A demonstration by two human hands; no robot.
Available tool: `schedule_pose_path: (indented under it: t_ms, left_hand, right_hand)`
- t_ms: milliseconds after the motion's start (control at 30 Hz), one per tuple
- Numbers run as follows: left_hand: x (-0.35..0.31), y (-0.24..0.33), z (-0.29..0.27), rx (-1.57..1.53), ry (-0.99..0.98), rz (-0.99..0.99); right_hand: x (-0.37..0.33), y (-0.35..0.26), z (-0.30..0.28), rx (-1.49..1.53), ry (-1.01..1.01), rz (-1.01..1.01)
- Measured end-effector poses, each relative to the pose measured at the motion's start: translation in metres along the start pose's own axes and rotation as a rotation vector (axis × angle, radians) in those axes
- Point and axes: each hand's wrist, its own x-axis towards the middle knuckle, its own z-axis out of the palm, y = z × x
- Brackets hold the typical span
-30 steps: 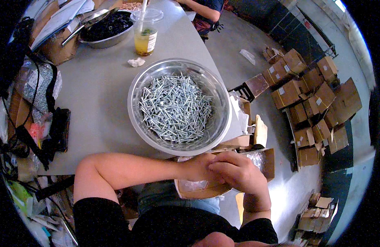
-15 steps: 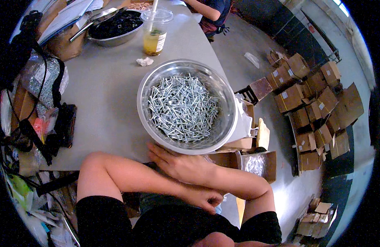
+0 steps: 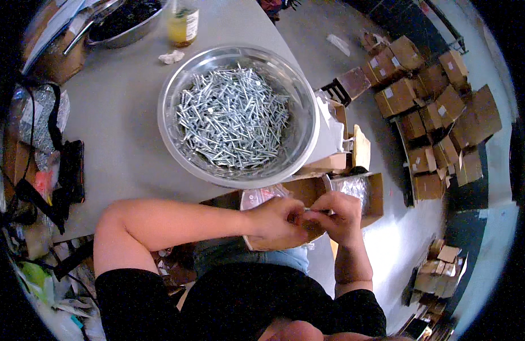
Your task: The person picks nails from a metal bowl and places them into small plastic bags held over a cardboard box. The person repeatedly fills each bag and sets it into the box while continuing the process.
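Note:
My left hand [image 3: 276, 223] and my right hand [image 3: 339, 216] meet just in front of a large metal bowl [image 3: 301, 122]. The fingers of both are closed in a pinch around something small, mostly hidden between the fingertips. Silver screws [image 3: 234, 116] lie heaped in the bowl, which stands at the table's near right edge. Below and behind my hands is an open cardboard box [image 3: 308, 187], with a clear plastic bag [image 3: 259, 196] showing beside my left hand.
Left on the grey table [image 3: 120, 142] are a bag of screws [image 3: 46, 116] and a black case [image 3: 75, 170]. Farther off stand a drink cup [image 3: 183, 25], crumpled tissue [image 3: 171, 57] and a pan of dark parts [image 3: 126, 25]. Stacked cartons [image 3: 433, 108] fill the floor at right.
My arms have uncrossed. My right hand has left the bowl's near side and my left has come up, so both now meet at one small thing. The view has shifted, too.

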Motion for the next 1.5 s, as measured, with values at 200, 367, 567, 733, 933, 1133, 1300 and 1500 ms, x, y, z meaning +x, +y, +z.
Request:
schedule_pose_path:
  t_ms: [200,367,567,733,933,1133,1300,1500]
  left_hand:
    - [-0.001,0.014,-0.002,-0.197,-0.097,0.116]
    - [-0.002,0.016,-0.01,0.109,0.042,0.049]
    - [0.003,0.02,-0.016,0.051,0.113,0.023]
    - [0.002,0.011,-0.009,0.001,0.081,0.006]
    - [-0.001,0.01,-0.006,0.026,0.061,0.001]
    - [0.0,0.003,-0.003,0.051,0.051,0.043]
    - [-0.001,0.008,-0.005,0.073,0.032,0.051]
    - [-0.002,0.013,-0.005,0.113,0.028,0.035]
  right_hand:
    - [-0.021,-0.009,0.013,0.133,-0.011,0.114]
    - [-0.059,-0.009,0.004,0.16,-0.178,0.128]
    - [-0.128,0.022,0.078,-0.316,-0.666,0.127]
    - [-0.155,0.06,0.128,-0.309,-0.419,0.141]
    - [-0.15,0.047,0.115,-0.303,-0.508,0.135]
    - [-0.149,0.05,0.128,-0.377,-0.388,-0.047]
    - [-0.159,0.054,0.13,-0.263,-0.478,0.119]
    - [-0.172,0.064,0.141,-0.413,-0.407,0.046]
